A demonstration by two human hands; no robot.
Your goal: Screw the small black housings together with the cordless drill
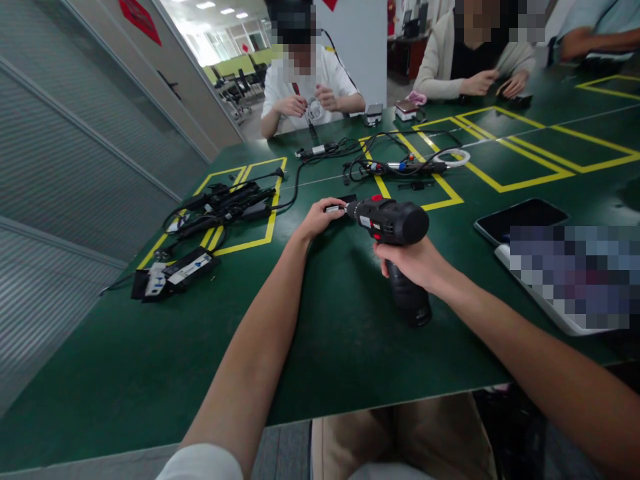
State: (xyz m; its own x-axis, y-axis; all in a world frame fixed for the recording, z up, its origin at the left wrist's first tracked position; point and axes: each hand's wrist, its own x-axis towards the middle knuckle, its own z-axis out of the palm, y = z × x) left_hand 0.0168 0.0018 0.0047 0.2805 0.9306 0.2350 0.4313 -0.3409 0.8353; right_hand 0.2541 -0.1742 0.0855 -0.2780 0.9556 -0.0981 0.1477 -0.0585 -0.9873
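My right hand [407, 259] is wrapped round the handle of a black cordless drill [393, 219] with red accents. The drill points left, and its chuck and bit reach down to a small black part [349, 199] with a light strip. Against the green tabletop, my left hand [323, 217] grips this part with fingers closed on its near side. The bit's tip is beside my left fingertips; whether it touches a screw is too small to tell. My left fingers partly cover the part.
Bundled black devices and cables [230, 203] lie at the left, near black-and-white pieces [175, 272]. More cabled tools [400, 167] lie ahead within yellow tape outlines. A phone [523, 220] and a tablet [535, 290] rest at the right. People sit across the table [325, 360].
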